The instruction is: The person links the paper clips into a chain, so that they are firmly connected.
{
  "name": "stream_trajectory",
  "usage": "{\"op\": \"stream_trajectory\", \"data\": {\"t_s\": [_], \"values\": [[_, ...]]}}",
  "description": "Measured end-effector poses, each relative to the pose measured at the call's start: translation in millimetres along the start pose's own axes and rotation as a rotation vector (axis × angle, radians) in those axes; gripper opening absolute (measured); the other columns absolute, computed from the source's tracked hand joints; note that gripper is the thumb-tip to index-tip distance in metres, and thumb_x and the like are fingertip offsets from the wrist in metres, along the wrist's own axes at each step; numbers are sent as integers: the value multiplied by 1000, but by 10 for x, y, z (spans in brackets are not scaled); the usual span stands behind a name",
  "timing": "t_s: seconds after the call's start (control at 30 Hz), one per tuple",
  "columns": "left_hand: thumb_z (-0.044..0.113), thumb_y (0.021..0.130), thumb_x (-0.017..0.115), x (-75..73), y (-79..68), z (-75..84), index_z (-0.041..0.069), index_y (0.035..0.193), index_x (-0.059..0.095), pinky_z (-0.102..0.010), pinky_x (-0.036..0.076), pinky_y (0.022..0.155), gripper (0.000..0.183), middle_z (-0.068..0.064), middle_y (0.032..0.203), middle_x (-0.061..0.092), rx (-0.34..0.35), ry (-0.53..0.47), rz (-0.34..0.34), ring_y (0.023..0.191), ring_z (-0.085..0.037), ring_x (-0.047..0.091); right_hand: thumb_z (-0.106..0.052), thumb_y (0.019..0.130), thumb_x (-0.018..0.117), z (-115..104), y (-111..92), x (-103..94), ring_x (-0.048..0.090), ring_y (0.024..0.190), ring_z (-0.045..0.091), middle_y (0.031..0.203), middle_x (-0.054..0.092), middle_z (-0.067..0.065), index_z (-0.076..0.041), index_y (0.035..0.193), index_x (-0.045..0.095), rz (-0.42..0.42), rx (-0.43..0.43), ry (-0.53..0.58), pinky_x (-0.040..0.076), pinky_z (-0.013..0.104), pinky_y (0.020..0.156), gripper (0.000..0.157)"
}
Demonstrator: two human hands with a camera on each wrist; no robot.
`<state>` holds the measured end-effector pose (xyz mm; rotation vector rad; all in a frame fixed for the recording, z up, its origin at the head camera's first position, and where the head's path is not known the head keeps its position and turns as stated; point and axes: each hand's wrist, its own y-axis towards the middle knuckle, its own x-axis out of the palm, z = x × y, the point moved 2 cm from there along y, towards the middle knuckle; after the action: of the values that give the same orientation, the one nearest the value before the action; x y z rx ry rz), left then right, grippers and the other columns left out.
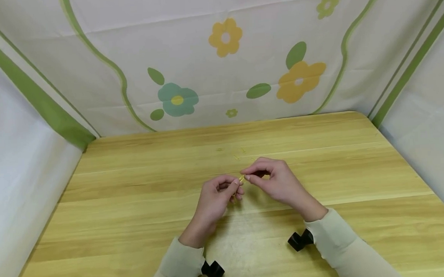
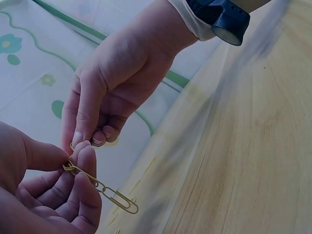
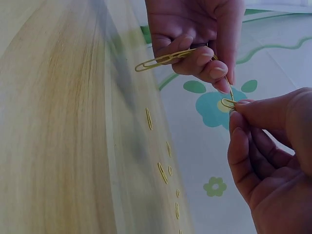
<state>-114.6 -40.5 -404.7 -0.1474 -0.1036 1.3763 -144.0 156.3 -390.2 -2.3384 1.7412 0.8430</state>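
My left hand (image 1: 216, 196) pinches a short chain of yellow paper clips (image 2: 117, 197) between thumb and fingers. One linked clip hangs past its fingers in the left wrist view. Just to the right, my right hand (image 1: 275, 179) pinches a yellow paper clip (image 3: 228, 103) between thumb and forefinger, its looped end showing. The two hands' fingertips nearly meet above the table. Whether the right hand's clip is hooked into the chain cannot be told, since fingers cover part of it.
Several loose yellow paper clips (image 3: 163, 173) lie scattered on the wooden table (image 1: 135, 201), beyond the hands. A white cloth (image 1: 203, 72) with printed flowers and leaves stands behind the table, and pale cloth walls rise at both sides. Black devices (image 1: 214, 272) sit at both wrists.
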Motion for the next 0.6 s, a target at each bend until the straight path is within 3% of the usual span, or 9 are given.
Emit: {"op": "stream_trajectory", "data": {"t_s": [0.27, 0.6], "values": [[17, 109, 65, 16, -2, -13, -5, 114, 73, -29, 56, 76, 24, -11, 95, 77, -2, 7, 2, 83, -21, 72, 1, 96, 78, 1, -4, 3, 67, 86, 11, 100, 79, -1, -12, 112, 85, -34, -58, -59, 57, 29, 74, 22], [18, 109, 66, 21, -4, -14, -5, 115, 73, -28, 55, 75, 24, -6, 92, 76, -4, -4, 4, 84, -22, 72, -5, 98, 77, 8, -16, 32, 67, 87, 8, 99, 77, -2, -13, 115, 83, -49, -86, -120, 61, 29, 77, 19]]}}
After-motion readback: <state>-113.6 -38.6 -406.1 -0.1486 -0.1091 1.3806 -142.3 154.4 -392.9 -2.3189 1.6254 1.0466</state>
